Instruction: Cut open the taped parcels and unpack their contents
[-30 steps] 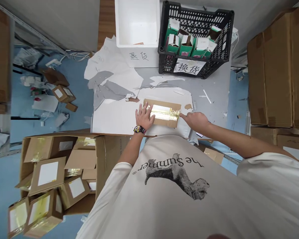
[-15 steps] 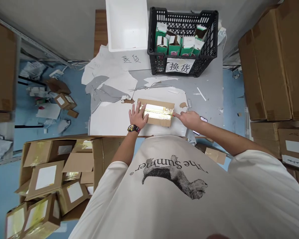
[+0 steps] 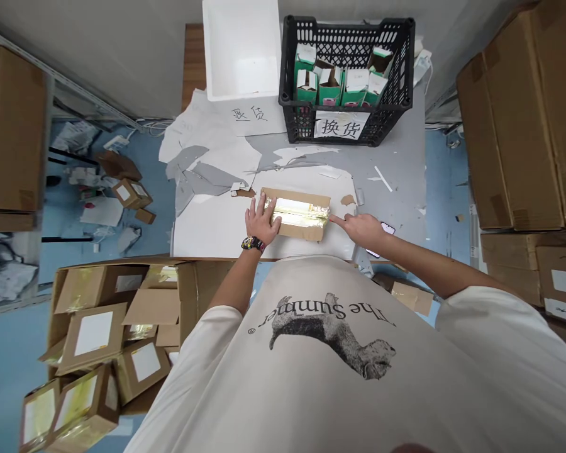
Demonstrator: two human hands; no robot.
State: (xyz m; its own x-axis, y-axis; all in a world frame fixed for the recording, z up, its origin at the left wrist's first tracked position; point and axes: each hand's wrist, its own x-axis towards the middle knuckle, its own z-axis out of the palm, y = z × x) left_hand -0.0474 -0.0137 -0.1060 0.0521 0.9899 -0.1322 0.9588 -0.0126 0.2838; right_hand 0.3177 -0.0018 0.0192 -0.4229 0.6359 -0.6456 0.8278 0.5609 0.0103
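Pressing on the left end of the taped cardboard box (image 3: 299, 233), the left hand (image 3: 261, 221) has its fingers spread apart; the box lies flat on the white sheet (image 3: 207, 233) near the front of the table. The right hand (image 3: 362, 229) points its index finger at the box's right end, other fingers curled; whether they clamp a small tool cannot be told. Against half a second ago, box and hands show scarcely any shift, suggesting little advance at the taped end
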